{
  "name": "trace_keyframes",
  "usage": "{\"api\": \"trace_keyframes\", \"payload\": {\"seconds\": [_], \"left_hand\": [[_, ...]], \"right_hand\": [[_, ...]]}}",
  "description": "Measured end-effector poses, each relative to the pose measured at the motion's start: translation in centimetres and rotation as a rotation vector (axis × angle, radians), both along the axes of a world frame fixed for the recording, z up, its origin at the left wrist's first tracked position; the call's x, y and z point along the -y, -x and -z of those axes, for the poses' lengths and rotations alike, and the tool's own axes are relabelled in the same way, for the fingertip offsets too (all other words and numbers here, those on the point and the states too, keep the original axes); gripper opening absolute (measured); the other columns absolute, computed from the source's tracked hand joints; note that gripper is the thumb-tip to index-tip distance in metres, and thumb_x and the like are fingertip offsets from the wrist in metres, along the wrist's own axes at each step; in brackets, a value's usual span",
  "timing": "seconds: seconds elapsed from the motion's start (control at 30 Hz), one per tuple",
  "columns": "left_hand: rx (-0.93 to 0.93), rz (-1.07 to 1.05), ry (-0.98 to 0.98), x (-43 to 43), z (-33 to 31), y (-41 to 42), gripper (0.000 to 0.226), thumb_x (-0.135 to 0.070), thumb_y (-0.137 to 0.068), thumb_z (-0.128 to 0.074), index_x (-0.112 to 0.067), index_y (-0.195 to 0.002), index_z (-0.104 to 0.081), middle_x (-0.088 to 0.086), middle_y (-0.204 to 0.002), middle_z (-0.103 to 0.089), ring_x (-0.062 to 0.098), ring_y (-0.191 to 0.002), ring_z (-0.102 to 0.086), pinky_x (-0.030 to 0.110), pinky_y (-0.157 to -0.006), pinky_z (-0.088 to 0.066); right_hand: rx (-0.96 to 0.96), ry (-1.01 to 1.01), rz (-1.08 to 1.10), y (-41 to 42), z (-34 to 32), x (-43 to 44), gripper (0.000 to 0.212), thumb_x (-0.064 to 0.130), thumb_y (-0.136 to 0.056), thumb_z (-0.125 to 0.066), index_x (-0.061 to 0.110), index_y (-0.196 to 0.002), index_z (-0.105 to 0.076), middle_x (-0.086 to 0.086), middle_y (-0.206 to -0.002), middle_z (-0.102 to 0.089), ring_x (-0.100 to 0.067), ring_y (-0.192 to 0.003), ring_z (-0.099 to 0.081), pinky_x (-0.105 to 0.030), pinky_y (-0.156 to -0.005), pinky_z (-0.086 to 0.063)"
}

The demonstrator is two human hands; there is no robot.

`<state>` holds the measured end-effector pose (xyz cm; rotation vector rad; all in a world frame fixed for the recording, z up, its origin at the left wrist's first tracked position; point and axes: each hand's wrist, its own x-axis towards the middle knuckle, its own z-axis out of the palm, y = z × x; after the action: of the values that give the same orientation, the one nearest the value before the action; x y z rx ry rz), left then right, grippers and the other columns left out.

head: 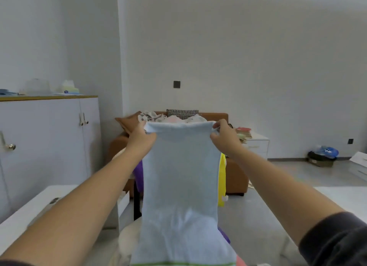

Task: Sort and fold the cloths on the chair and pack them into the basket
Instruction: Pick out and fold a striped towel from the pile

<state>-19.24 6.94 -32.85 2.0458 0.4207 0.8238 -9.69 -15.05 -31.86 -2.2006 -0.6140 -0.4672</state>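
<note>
While the person holds both arms out in front, the two hands lift a light blue cloth up in the air. The left hand pinches one top corner. The right hand pinches the other top corner. Both hands have their fingers curled tight on the top edge. The cloth is pulled flat between them and hangs straight down. A thin green stripe runs across it near the bottom.

It looks like the person is opening this cloth out so it can be folded. It has no fold in it yet, so this step is only at its start.

There seems to be a lot left to do. A purple cloth peeks out from behind the blue one on the left. A yellow cloth hangs behind it on the right. A bit of pink cloth shows at the bottom edge. None of these looks folded. The blue cloth hides what they hang on, so the chair cannot be made out.

Farther back, a brown sofa has a messy heap of clothes on it, next to a checked cushion. It is not clear if that heap is part of the job.

No basket can be seen, so nobody can tell if anything is packed yet.
</note>
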Motion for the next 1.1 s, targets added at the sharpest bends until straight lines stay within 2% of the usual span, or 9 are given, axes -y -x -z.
{"api": "trace_keyframes", "payload": {"seconds": [0.1,0.2,0.3,0.5,0.57,0.7,0.9,1.0,1.1], "left_hand": [[-0.035,0.006,0.044,0.4,5.2,2.4,0.05,-0.022,-0.093,-0.052,-0.016,-0.141,-0.04,0.007,-0.13,-0.054,0.025,-0.108,-0.053,0.03,-0.079,-0.041],[-0.057,-0.042,0.088,0.5,9.7,4.8,0.041,-0.02,-0.089,-0.054,-0.01,-0.129,-0.052,0.015,-0.122,-0.06,0.034,-0.11,-0.055,0.042,-0.088,-0.046],[-0.001,-0.069,0.147,1.5,13.8,7.3,0.036,-0.011,-0.088,-0.056,-0.012,-0.124,-0.058,0.008,-0.12,-0.062,0.028,-0.111,-0.055,0.038,-0.094,-0.046],[0.096,-0.092,0.252,3.1,19.5,10.6,0.013,-0.012,-0.091,-0.057,-0.022,-0.091,-0.064,0.006,-0.092,-0.067,0.026,-0.084,-0.065,0.036,-0.074,-0.049],[0.103,-0.108,0.307,3.4,21.4,11.8,0.01,-0.013,-0.093,-0.056,-0.022,-0.095,-0.06,0.005,-0.089,-0.067,0.015,-0.07,-0.068,0.039,-0.074,-0.051],[-0.092,-0.133,0.44,3.1,25.6,13.3,0.029,-0.02,-0.093,-0.054,-0.008,-0.12,-0.052,0.003,-0.082,-0.068,0.022,-0.065,-0.07,0.044,-0.072,-0.052],[-0.384,-0.137,0.257,3.2,28.5,14.2,0.022,-0.02,-0.094,-0.048,-0.003,-0.087,-0.06,0.011,-0.076,-0.064,0.026,-0.069,-0.059,0.033,-0.06,-0.043],[-0.479,-0.114,0.163,3.0,28.7,14.3,0.027,-0.021,-0.095,-0.046,0.0,-0.084,-0.059,0.015,-0.082,-0.058,0.025,-0.072,-0.05,0.033,-0.059,-0.032],[-0.505,-0.04,0.271,2.9,28.2,14.3,0.02,-0.022,-0.095,-0.045,-0.008,-0.09,-0.059,0.014,-0.092,-0.06,0.027,-0.083,-0.055,0.033,-0.068,-0.04]], "right_hand": [[-0.129,-0.036,-0.033,1.7,5.3,1.0,0.016,0.011,-0.089,-0.049,0.014,-0.105,-0.044,-0.007,-0.093,-0.053,-0.022,-0.074,-0.051,-0.031,-0.059,-0.036],[-0.22,-0.117,-0.042,3.8,10.0,2.0,0.017,0.007,-0.088,-0.047,0.015,-0.102,-0.047,-0.006,-0.098,-0.055,-0.019,-0.079,-0.051,-0.025,-0.055,-0.037],[-0.284,-0.174,-0.01,5.8,14.3,3.0,0.017,0.005,-0.088,-0.048,0.017,-0.1,-0.049,0.001,-0.089,-0.056,-0.008,-0.075,-0.051,-0.02,-0.054,-0.037],[-0.329,-0.416,0.055,8.4,21.3,4.9,0.018,0.008,-0.094,-0.049,0.022,-0.084,-0.054,0.005,-0.08,-0.067,-0.012,-0.08,-0.067,-0.034,-0.072,-0.053],[-0.366,-0.455,0.083,9.3,23.2,5.7,0.02,0.008,-0.096,-0.047,0.02,-0.082,-0.054,0.002,-0.076,-0.069,-0.013,-0.075,-0.068,-0.034,-0.071,-0.053],[-0.502,-0.481,0.122,10.8,26.9,7.2,0.014,0.008,-0.097,-0.046,0.01,-0.087,-0.056,-0.007,-0.07,-0.066,-0.018,-0.067,-0.064,-0.028,-0.063,-0.051],[-0.646,-0.47,0.11,11.6,30.9,8.0,0.013,0.013,-0.094,-0.055,0.014,-0.082,-0.06,-0.002,-0.072,-0.058,-0.015,-0.067,-0.05,-0.025,-0.061,-0.04],[-0.729,-0.515,0.08,11.5,31.1,7.9,0.012,0.013,-0.091,-0.06,0.015,-0.081,-0.066,-0.004,-0.082,-0.064,-0.015,-0.074,-0.055,-0.029,-0.068,-0.045],[-0.866,-0.567,0.014,11.3,30.7,8.0,0.007,0.017,-0.09,-0.063,0.013,-0.088,-0.069,-0.007,-0.094,-0.068,-0.022,-0.084,-0.06,-0.033,-0.073,-0.051]]}}
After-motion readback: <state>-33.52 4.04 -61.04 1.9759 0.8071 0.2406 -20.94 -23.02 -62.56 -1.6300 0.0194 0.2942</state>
